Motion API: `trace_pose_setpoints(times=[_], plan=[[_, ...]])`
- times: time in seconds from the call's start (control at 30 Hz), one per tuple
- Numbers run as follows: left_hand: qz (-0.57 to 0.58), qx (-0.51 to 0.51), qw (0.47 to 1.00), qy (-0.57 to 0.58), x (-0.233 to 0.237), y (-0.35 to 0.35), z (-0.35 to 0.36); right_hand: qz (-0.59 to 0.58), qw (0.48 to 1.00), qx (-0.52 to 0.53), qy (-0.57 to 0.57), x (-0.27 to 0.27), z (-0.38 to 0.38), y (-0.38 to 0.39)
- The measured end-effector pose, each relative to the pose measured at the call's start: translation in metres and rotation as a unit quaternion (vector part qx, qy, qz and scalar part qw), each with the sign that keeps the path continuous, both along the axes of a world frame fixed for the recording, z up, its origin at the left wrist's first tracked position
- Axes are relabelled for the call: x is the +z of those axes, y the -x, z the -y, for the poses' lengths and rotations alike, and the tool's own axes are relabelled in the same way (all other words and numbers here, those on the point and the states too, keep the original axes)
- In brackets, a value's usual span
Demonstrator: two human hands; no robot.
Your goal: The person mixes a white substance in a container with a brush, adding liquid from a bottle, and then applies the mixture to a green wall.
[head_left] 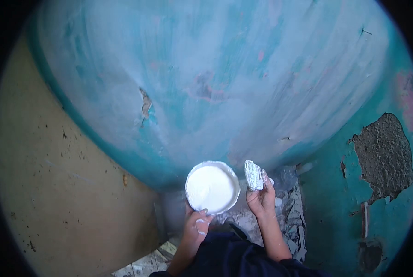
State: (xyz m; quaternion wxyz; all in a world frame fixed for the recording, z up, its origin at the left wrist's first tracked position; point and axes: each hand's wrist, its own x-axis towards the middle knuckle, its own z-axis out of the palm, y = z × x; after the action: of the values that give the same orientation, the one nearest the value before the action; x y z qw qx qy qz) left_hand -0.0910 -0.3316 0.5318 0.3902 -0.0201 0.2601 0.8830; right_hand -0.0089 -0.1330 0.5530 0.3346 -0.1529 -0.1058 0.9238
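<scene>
We held the bowl [211, 162] of white paste [211, 189] level near the foot of the teal wall [225, 78], our left hand [196, 229] clasped under its near rim so nothing spilled. Just right of it, our right hand [261, 199] clenched a white-caked pad [253, 175] upright. What the pad was under its coating we could not tell, and our arms hid much of the rubble-strewn floor [293, 210].

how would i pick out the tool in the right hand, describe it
Start at the big teal wall and drop to its foot. Beside the round white bowl, the right hand holds a blade upright: small, flat, smeared white-grey, not round.
</scene>
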Motion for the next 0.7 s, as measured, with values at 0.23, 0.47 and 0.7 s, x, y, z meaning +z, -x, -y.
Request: trace_pose_setpoints(times=[0.23,0.47,0.7], plan=[[-0.025,0.015,1.0,-0.004,0.009,-0.002,-0.04,0.047,0.939,-0.111,-0.322,0.103,-0.102,0.027],[-0.055,0.047,0.997,0.0,0.022,-0.006,-0.067,0.145,0.386,-0.41,-0.814,0.295,-0.183,0.08],[-0.007,0.088,0.995,0.05,0.028,-0.006,-0.081,0.17,0.045,-0.516,-0.838,0.29,-0.2,0.109]])
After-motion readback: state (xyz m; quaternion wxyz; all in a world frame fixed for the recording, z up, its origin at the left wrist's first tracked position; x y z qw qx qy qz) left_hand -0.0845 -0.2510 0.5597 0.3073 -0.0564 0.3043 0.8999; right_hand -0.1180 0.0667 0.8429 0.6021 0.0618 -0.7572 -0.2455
